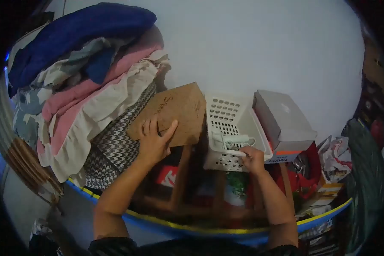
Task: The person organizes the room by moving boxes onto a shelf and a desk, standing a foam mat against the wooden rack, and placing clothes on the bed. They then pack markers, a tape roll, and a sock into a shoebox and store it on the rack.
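My left hand lies with spread fingers against the near face of a brown cardboard box with handwriting on it. The box sits tilted beside the bedding. Just right of it is a white perforated plastic basket. My right hand is closed on the basket's near rim, the fingertips partly hidden. Inside the basket lies a pale item with a loop of cord, its kind unclear. A grey box with a partly raised lid stands against the basket's right side.
Folded bedding is piled on the left over a houndstooth fabric. Below my hands are wooden slats and a blue-yellow edge. A red bag and crumpled plastic lie right. A white wall rises behind.
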`<state>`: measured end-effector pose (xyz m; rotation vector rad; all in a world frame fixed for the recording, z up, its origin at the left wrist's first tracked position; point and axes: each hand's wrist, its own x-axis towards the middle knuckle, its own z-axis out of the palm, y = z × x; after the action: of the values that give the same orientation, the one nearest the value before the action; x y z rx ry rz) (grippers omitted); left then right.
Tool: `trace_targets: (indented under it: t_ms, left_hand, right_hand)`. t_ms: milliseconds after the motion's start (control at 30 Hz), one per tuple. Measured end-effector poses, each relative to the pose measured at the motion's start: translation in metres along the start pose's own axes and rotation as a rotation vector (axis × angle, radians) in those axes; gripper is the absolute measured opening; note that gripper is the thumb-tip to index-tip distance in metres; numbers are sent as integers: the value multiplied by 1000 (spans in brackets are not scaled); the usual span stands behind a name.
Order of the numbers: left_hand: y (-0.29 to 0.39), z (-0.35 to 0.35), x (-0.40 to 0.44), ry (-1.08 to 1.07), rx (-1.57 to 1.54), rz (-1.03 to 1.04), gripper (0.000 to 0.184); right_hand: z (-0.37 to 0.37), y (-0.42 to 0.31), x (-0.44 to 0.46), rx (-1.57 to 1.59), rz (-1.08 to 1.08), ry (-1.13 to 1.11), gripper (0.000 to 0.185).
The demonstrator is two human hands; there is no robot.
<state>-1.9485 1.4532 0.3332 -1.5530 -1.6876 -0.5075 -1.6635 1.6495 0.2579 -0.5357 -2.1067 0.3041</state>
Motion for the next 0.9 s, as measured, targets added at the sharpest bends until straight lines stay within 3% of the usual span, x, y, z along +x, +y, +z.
trace_targets:
  t_ms: [67,167,367,467,600,700,767,900]
  left_hand:
    - [3,5,-5,-26,20,-2,90]
    - [0,43,-27,3,241,259,70]
    - [2,101,-30,42,190,253,57]
    - [-7,117,-30,5,191,264,56]
    - [-28,132,-31,-153,18,202,70]
    - [-27,115,-19,-291,-143,128,81]
    - [-25,120,-16,-266,-186,82,83]
    - [-32,119,-9,-377,-246,6,87]
  right_hand:
    - [2,4,-1,10,-20,48,18]
    - [0,6,0,-16,59,-29,19]
    - [7,0,-1,-109,-103,-77,26]
    - [13,-8,10,-183,-87,-140,28]
    - [18,-10,19,-195,-90,-205,29]
    - [24,-11,19,-179,-182,-130,27]
    - [34,-9,19,-209,-248,-87,24]
    - [41,-26,18,-483,-293,-20,22]
